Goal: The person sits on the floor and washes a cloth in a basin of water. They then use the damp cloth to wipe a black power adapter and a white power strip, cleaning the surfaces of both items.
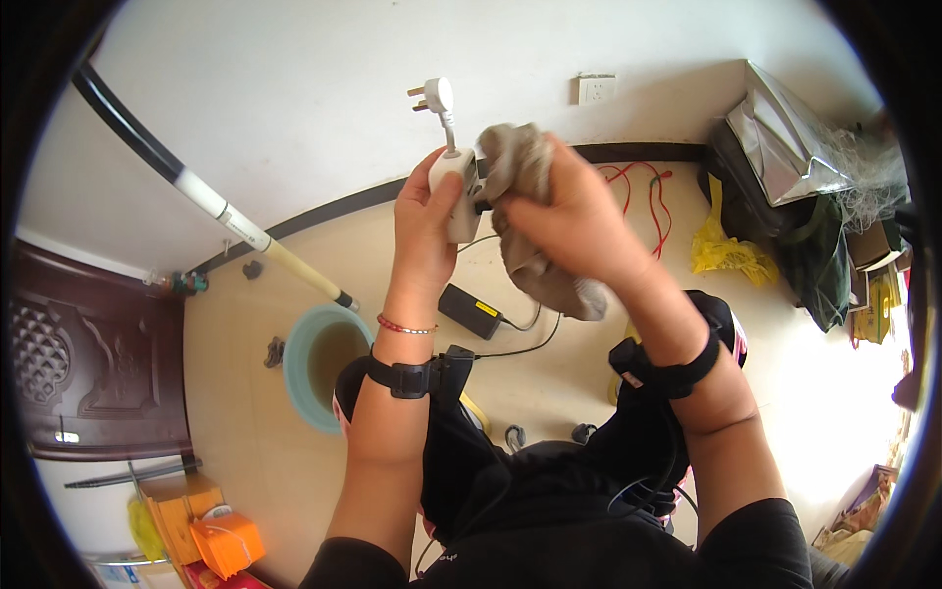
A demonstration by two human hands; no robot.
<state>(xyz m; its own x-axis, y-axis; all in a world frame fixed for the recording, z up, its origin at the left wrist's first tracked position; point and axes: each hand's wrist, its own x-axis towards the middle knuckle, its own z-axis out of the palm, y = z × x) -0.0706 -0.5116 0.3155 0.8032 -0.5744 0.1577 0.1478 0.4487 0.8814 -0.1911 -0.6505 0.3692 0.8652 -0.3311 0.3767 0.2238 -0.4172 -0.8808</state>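
My left hand (430, 213) grips a small white power strip (454, 221), its thumb pressed on the front face. From the strip's top rises a short grey cable with a white plug (439, 96), its metal pins pointing left. My right hand (581, 213) clutches a crumpled grey-brown cloth (526, 243) just right of the strip, slightly blurred. Between cloth and strip a small black plug (482, 206) sits against the strip's side; whether my right fingers touch it cannot be told. Below, a black power adapter (471, 311) with a yellow label lies on the floor, cables running from it.
A light-blue basin (294, 383) of murky water stands left, under a slanting black-and-white pole (202, 195). A wall socket (596, 90) is ahead. Red cord (655, 213), a yellow plastic bag (728, 250) and a silver bag (780, 147) lie right. An orange box (228, 541) is lower left.
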